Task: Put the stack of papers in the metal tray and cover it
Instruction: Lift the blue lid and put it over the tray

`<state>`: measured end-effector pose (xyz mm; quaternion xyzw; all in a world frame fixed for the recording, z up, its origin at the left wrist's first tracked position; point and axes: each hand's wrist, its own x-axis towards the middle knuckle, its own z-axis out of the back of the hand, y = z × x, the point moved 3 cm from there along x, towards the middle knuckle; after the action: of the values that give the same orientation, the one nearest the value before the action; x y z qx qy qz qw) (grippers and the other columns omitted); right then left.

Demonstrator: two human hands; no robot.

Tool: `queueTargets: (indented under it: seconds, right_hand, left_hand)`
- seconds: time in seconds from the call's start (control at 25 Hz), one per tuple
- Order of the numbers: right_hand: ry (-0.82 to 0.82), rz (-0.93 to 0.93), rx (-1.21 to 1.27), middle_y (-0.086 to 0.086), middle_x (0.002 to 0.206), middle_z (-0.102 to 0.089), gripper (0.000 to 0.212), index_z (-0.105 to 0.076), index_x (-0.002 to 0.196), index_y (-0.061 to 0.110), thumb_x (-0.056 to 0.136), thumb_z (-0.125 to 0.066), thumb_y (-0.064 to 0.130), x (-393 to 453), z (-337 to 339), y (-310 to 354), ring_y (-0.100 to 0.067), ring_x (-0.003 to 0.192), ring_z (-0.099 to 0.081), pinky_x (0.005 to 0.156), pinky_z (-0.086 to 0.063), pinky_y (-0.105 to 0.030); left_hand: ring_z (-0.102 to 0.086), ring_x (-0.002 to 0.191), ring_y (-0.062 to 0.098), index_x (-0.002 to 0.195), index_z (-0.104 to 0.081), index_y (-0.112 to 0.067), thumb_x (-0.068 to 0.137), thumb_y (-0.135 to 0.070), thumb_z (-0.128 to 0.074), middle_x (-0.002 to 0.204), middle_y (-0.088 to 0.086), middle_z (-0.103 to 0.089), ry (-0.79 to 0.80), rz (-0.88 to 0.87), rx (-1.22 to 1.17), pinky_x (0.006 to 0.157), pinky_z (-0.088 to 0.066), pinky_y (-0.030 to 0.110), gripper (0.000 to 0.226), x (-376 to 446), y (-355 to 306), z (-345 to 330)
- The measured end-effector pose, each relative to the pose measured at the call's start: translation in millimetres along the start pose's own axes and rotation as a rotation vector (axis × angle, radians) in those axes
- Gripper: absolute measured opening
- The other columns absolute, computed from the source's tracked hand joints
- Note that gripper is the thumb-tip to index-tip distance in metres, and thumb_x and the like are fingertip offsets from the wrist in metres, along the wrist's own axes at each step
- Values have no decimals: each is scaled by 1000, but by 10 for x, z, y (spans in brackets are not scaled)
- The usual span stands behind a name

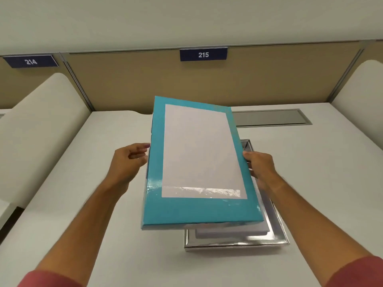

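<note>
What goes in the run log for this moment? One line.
papers in metal tray | teal lid held above, tilted, off-centre | left hand grip left edge | right hand grip right edge | cover not seated

Most of the shiny rectangular metal tray (236, 243) hidden behind the tilted teal lid with its white centre panel (199, 160); only the 6 o'clock rim and a sliver toward 1 o'clock showing. White stack of papers (232, 232) inside covered too, save a near edge. Fingers of the left hand (128, 160) and right hand (260, 168) tucked behind the lid's sides, grip probably closed. Red sleeves (51, 279) cut off at the bottom edge. Lid's near-right corner blurred.
</note>
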<state>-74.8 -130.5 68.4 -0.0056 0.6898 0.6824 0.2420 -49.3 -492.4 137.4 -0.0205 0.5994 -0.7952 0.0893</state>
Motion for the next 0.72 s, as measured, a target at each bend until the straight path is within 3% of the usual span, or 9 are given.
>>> queueTargets:
  seconds: [0.16, 0.28, 0.4, 0.72]
  right_hand:
    - [22, 20, -122, -9, 80, -72, 9, -70, 79, 4, 83, -63, 8, 62, 403, 51, -20, 66, -68, 50, -54, -23]
    - [52, -3, -163, -8, 82, -72, 8, -69, 81, 5, 85, -63, 3, 128, 662, 64, -20, 69, -69, 45, -54, -21]
    - [81, -14, -220, -5, 87, -71, 6, -68, 87, 10, 89, -64, 6, 209, 850, 54, -20, 73, -70, 44, -55, -21]
    - [70, -69, -292, -16, 95, -71, 22, -68, 96, -3, 83, -74, 13, 424, 1021, -174, -29, 76, -71, 62, -61, -36]
  left_hand:
    - [-70, 88, 20, 90, -73, -6, 92, 1, -52, 94, 7, -75, 16, 150, -37, 87, -56, 37, 22, 67, 133, -397]
    - [-72, 78, 22, 88, -69, 6, 90, -20, -65, 90, 12, -74, 15, 207, -9, 65, -58, 29, 26, 104, 194, -654]
    - [-69, 71, 22, 85, -68, 9, 82, -15, -74, 85, 14, -72, -7, 239, 66, 52, -56, 22, 24, 101, 249, -885]
    - [-70, 67, 21, 77, -70, -3, 75, -7, -80, 80, 10, -71, -57, 357, 128, 47, -55, 25, 11, 103, 413, -1205]
